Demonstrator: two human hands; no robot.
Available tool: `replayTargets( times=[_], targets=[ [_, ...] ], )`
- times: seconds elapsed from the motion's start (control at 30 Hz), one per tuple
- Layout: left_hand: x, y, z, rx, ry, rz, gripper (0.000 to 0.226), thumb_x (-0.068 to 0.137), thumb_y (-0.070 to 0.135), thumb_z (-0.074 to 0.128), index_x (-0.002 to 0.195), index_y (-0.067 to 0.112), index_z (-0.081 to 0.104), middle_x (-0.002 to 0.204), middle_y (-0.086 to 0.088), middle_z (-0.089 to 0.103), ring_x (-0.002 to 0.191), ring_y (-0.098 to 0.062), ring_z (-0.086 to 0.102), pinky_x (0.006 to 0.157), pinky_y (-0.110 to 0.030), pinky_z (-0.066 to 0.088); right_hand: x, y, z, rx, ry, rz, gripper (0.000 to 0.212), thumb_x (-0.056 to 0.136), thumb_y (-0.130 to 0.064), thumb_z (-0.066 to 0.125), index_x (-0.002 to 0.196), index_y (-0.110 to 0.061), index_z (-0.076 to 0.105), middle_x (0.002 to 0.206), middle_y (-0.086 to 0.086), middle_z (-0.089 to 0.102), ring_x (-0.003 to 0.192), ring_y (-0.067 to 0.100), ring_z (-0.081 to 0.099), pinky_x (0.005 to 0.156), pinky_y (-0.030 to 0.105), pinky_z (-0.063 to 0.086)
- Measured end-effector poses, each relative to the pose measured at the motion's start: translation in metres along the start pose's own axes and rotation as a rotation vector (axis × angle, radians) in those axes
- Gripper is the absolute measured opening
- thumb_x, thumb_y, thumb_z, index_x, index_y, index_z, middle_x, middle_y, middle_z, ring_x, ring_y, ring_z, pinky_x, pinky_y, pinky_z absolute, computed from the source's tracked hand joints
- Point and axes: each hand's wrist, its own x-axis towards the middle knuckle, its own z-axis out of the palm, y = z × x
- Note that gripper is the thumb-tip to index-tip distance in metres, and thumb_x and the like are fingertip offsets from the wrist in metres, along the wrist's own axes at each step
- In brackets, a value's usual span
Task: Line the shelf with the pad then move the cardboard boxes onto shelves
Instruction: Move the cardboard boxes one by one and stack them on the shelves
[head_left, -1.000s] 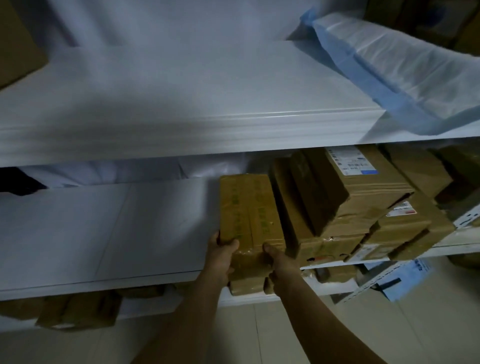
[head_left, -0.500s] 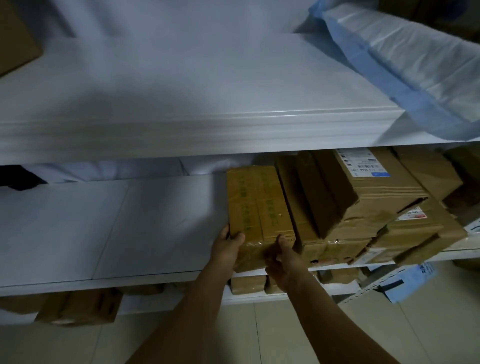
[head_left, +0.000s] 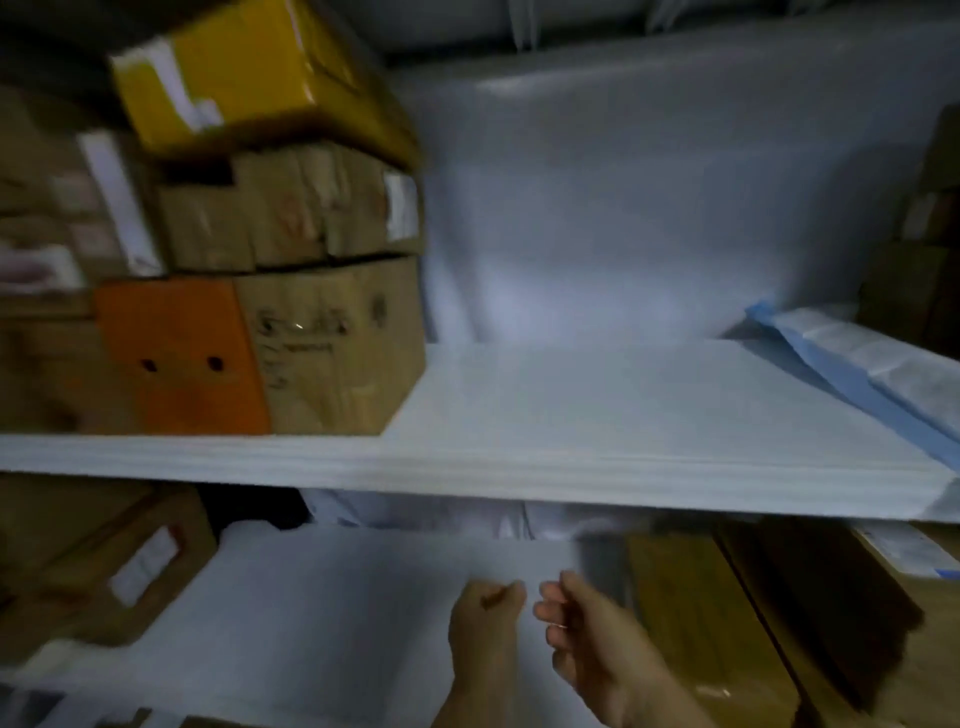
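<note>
Pad (head_left: 857, 364) lies bunched at the right end of the upper shelf (head_left: 597, 410) with its blue edge showing. It is not spread, and most of that board is bare white, so the lining there looks undone or only started. Cardboard boxes (head_left: 691, 623) sit at the right of the lower shelf (head_left: 322, 623), just beside the right hand (head_left: 592, 644). There is also a stack of boxes (head_left: 291, 312) on the upper shelf at left, and a single box (head_left: 104, 571) at the lower shelf's left end. The left hand (head_left: 485, 618) is curled into a fist with nothing in it. The right hand is half-curled, relaxed, and empty as far as the blur allows. Both hover close together over the lower shelf. Judgement: some boxes are shelved and the pad is still to be spread. How many boxes remain cannot be told.
</note>
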Motion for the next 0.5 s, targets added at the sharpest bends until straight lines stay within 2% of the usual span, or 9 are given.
replayTargets(
  times=[0.1, 0.2, 0.3, 0.37, 0.43, 0.5],
  targets=[
    [-0.005, 0.058, -0.061, -0.021, 0.105, 0.141, 0.029, 0.083, 0.017, 0.069, 0.059, 0.013, 0.052, 0.058, -0.002, 0.051, 0.060, -0.019, 0.049, 0.061, -0.028, 0.040, -0.026, -0.029, 0.070, 0.026, -0.161, -0.077, 0.031, 0.098, -0.028, 0.046, 0.083, -0.005, 0.060, 0.052, 0.006, 0.058, 0.035, 0.013, 0.047, 0.035, 0.016, 0.031],
    [-0.009, 0.121, -0.115, -0.066, 0.202, 0.367, 0.026, 0.088, 0.021, 0.065, 0.066, 0.015, 0.052, 0.065, -0.001, 0.053, 0.070, -0.020, 0.052, 0.059, -0.024, 0.039, -0.050, -0.063, 0.130, 0.020, -0.298, -0.147, 0.031, 0.096, -0.035, 0.046, 0.087, -0.010, 0.061, 0.054, 0.004, 0.058, 0.037, 0.014, 0.054, 0.035, 0.016, 0.037],
    [-0.010, 0.177, -0.148, -0.149, 0.306, 0.447, 0.014, 0.091, 0.022, 0.061, 0.084, 0.010, 0.058, 0.084, -0.005, 0.060, 0.087, -0.023, 0.055, 0.065, -0.029, 0.041, -0.060, -0.096, 0.163, -0.034, -0.329, -0.233, 0.032, 0.094, -0.039, 0.050, 0.095, -0.008, 0.060, 0.077, 0.010, 0.063, 0.064, 0.021, 0.060, 0.051, 0.027, 0.047],
    [-0.007, 0.215, -0.167, -0.170, 0.316, 0.486, 0.016, 0.094, 0.028, 0.056, 0.100, 0.014, 0.058, 0.101, -0.004, 0.062, 0.096, -0.020, 0.057, 0.081, -0.033, 0.048, -0.065, -0.122, 0.185, -0.068, -0.343, -0.310, 0.035, 0.093, -0.041, 0.050, 0.100, -0.009, 0.058, 0.095, 0.014, 0.063, 0.080, 0.024, 0.062, 0.062, 0.035, 0.051],
    [-0.002, 0.249, -0.184, -0.174, 0.334, 0.542, 0.031, 0.093, 0.028, 0.055, 0.122, 0.016, 0.052, 0.118, -0.004, 0.060, 0.106, -0.021, 0.057, 0.091, -0.037, 0.048, -0.066, -0.150, 0.206, -0.084, -0.366, -0.361, 0.035, 0.092, -0.043, 0.051, 0.101, -0.010, 0.056, 0.104, 0.015, 0.060, 0.089, 0.026, 0.061, 0.074, 0.040, 0.052],
    [0.005, 0.283, -0.201, -0.164, 0.376, 0.635, 0.051, 0.090, 0.020, 0.061, 0.137, 0.017, 0.041, 0.133, -0.005, 0.053, 0.115, -0.022, 0.053, 0.091, -0.034, 0.044, -0.067, -0.181, 0.227, -0.111, -0.372, -0.429, 0.033, 0.092, -0.043, 0.052, 0.095, -0.011, 0.055, 0.103, 0.014, 0.058, 0.096, 0.028, 0.059, 0.083, 0.044, 0.051]
  ],
)
